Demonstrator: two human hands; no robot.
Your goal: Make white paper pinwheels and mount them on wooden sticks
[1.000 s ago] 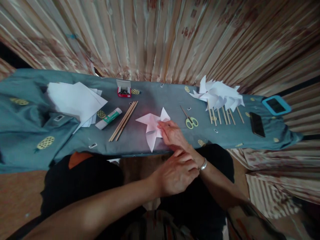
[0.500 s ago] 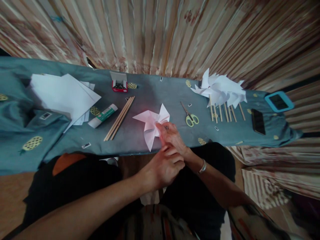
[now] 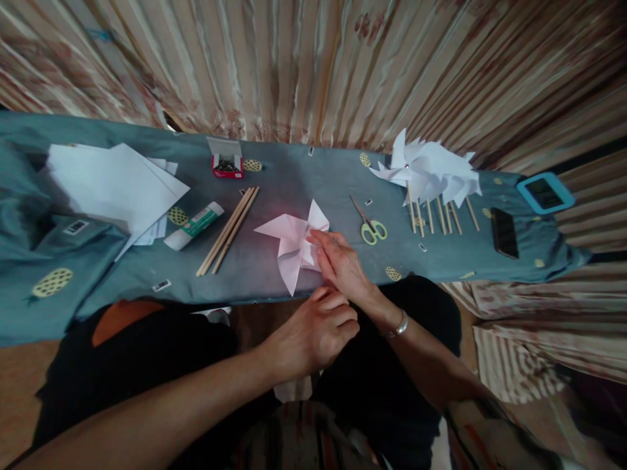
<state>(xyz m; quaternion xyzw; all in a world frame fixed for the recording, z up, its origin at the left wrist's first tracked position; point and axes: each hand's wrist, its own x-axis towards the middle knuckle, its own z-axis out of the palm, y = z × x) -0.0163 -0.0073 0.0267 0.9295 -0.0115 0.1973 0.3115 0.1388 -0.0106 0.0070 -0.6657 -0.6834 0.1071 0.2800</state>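
A white paper pinwheel [image 3: 291,241] with pointed blades lies at the front middle of the cloth-covered table, tinted pink by light. Over its centre and right side are the fingers of my right hand [image 3: 343,264], pressed together on the folded paper and hiding part of it. My left hand [image 3: 321,329] is curled closed just below, by the right palm and in front of the table edge. Whatever its fingers may hold is hidden. Green-handled scissors [image 3: 373,232] lie to the right of the pinwheel, and several wooden sticks [image 3: 230,232] to its left.
Farther left are a glue tube [image 3: 194,226], a stack of white paper [image 3: 115,186] and an open red box [image 3: 228,166] of small dark pieces. Several pinwheels on sticks [image 3: 431,170] lie at right, then a phone [image 3: 504,233] and a blue-framed device [image 3: 545,194]. A curtain [image 3: 294,72] hangs behind.
My right fingers have straightened somewhat and shifted on the pinwheel's centre. The left hand has drawn slightly down from the right hand and stays curled. The view has turned a little.
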